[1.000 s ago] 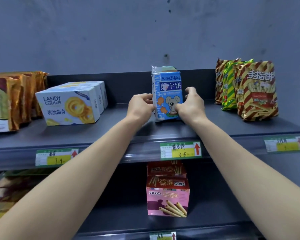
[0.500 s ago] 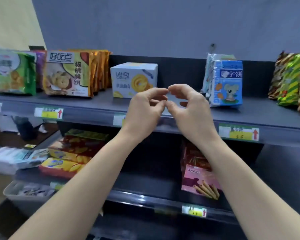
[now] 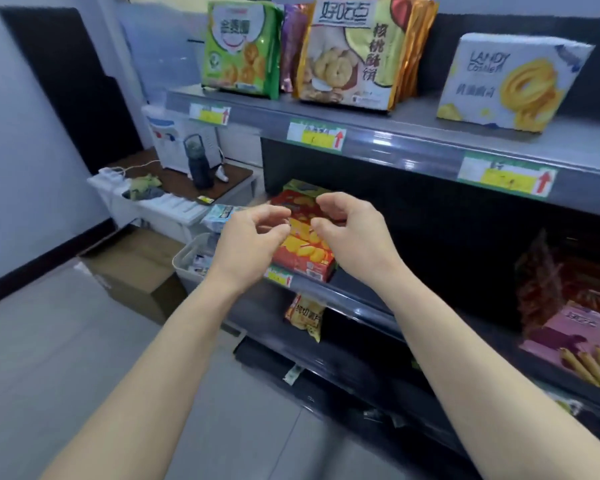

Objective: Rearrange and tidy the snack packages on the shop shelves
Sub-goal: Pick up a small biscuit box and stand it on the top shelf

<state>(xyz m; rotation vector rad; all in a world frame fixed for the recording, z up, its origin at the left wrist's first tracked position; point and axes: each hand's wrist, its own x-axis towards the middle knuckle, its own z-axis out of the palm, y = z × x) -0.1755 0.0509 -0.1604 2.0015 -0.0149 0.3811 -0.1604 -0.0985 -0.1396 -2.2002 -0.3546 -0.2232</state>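
Head cam: left hand (image 3: 253, 237) and right hand (image 3: 355, 233) hover close together just in front of the red snack box (image 3: 303, 252). Fingers on both loosely curled, gripping nothing. Box lies flat at the left front of the middle shelf (image 3: 361, 301). Paired hands look set to take it by both sides and square it up

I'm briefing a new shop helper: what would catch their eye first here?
The left hand and right hand hover empty, loosely curled, before a red snack box on the middle shelf. Above, a white cookie box stands apart, right of the green bag and orange bags.
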